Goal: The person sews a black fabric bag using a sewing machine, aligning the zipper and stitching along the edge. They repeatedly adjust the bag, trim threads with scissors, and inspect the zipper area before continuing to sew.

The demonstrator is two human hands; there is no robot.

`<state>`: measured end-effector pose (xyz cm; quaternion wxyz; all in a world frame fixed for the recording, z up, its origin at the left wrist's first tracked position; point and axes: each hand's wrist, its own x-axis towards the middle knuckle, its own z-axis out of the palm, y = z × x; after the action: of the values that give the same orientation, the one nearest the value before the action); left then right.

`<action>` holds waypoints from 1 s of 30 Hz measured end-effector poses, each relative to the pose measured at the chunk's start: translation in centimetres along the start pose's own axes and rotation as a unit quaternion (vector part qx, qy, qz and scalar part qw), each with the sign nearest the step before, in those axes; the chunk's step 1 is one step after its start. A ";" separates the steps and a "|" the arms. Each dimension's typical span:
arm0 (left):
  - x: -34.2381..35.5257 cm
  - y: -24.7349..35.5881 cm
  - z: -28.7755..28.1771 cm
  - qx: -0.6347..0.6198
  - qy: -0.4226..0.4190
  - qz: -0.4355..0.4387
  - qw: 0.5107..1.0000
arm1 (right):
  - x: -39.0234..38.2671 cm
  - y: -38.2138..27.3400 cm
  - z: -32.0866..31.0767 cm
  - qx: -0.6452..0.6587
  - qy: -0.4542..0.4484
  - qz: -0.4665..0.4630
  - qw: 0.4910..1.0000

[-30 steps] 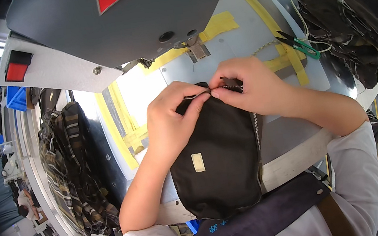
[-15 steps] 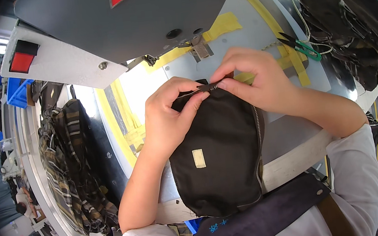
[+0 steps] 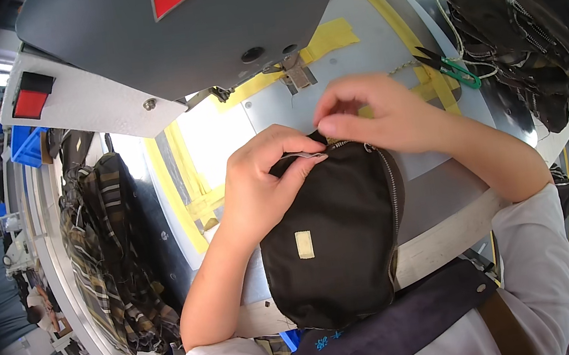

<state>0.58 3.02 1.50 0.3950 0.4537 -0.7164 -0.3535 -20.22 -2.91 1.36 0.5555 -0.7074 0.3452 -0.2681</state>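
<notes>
A dark brown fabric bag piece [image 3: 340, 242] lies across the table's near edge, with a small beige patch on its face and a metal zipper [image 3: 393, 195] curving down its right side. My left hand [image 3: 263, 177] pinches its top edge between thumb and forefinger, where a thin pale strip shows. Just above that edge, right of the left fingertips, is my right hand [image 3: 370, 116]. Its thumb and forefinger are drawn together and the other fingers curl; anything between them is too small or hidden to make out.
A grey sewing machine head [image 3: 180, 40] overhangs the taped metal plate. Green-handled scissors [image 3: 459, 74] lie at the right, beside a heap of dark zippered pieces [image 3: 521, 38]. Plaid fabric pieces [image 3: 104, 251] hang at the left. Behind them sits a blue bin [image 3: 27, 146].
My right hand has let go of the top edge and lifted just off it, uncovering the zipper's upper end. The left hand and the edge it pinches have shifted slightly toward me and right.
</notes>
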 end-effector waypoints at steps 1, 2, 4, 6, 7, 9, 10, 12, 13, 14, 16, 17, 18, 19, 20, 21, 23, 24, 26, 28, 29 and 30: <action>0.0 0.1 0.0 -0.005 0.000 0.003 1.000 | 0.0 0.1 0.1 -0.011 -0.014 -0.001 1.000; 0.0 0.1 0.1 0.008 0.005 0.007 1.000 | 0.0 0.2 0.3 -0.022 -0.028 -0.003 0.999; 0.0 0.2 0.1 0.034 0.015 0.014 0.999 | -0.1 0.3 0.4 0.010 -0.033 0.021 0.999; 0.2 0.4 0.2 0.046 0.016 -0.035 0.998 | -0.3 0.4 0.4 0.093 -0.015 0.070 0.993; 0.2 0.6 0.1 0.054 0.018 -0.061 0.996 | -0.2 0.4 0.4 0.092 -0.023 0.087 0.992; 0.2 0.7 0.0 0.049 0.016 -0.082 0.995 | -0.1 0.4 0.2 0.089 -0.037 0.121 0.988; 0.2 0.8 -0.1 0.046 0.016 -0.093 0.994 | -0.3 0.2 0.2 0.032 -0.029 0.066 0.997; 0.2 0.4 -0.4 0.033 0.020 -0.126 0.991 | -0.9 -0.3 0.4 -0.082 -0.012 -0.047 0.996; 0.3 0.3 -0.4 0.025 0.021 -0.142 0.989 | -1.1 -0.4 0.5 -0.079 -0.003 -0.032 0.996; 0.3 0.3 -0.4 0.021 0.019 -0.141 0.990 | -1.2 -0.5 0.6 -0.076 0.005 -0.018 0.997; 0.3 0.4 -0.5 0.013 0.015 -0.139 0.990 | -1.2 -0.5 0.7 -0.051 0.014 0.005 0.999; 0.3 0.3 -0.4 0.011 0.012 -0.140 0.990 | -1.2 -0.5 0.7 -0.029 0.015 0.014 0.999; 0.2 0.3 -0.3 0.008 0.010 -0.142 0.990 | -1.2 -0.4 0.8 -0.007 0.016 0.023 1.000; 0.2 0.3 -0.2 0.006 0.008 -0.143 0.990 | -1.2 -0.4 0.8 -0.001 0.016 0.030 0.999; 0.1 0.4 -0.1 0.013 0.020 -0.130 0.991 | -1.2 -0.4 0.8 0.004 0.017 0.036 0.999; 0.1 0.5 0.2 0.020 0.032 -0.117 0.992 | -1.2 -0.4 0.8 0.010 0.017 0.042 0.999; 0.1 0.3 0.4 0.061 0.054 -0.039 0.996 | -1.1 -0.2 0.9 0.013 0.016 0.056 0.998; 0.1 -0.3 0.4 0.095 0.064 0.025 0.993 | -1.1 -0.2 1.0 0.015 0.016 0.063 0.998; 0.3 -0.5 0.4 0.167 0.074 0.135 0.974 | -0.9 -0.1 0.9 0.038 0.023 0.087 0.995; 0.3 -0.1 0.2 0.245 0.075 0.222 0.941 | -0.8 0.0 1.0 0.052 0.034 0.091 0.994; 0.3 -0.1 0.3 0.227 0.076 0.205 0.949 | -0.8 0.1 1.1 0.054 0.041 0.083 0.994; 0.3 -0.1 0.5 0.209 0.077 0.188 0.957 | -0.8 0.1 1.1 0.056 0.049 0.075 0.994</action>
<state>0.13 2.77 1.24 0.4049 0.4088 -0.8141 -0.0794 -19.85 -1.63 0.96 0.5955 -0.6330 0.4085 -0.2788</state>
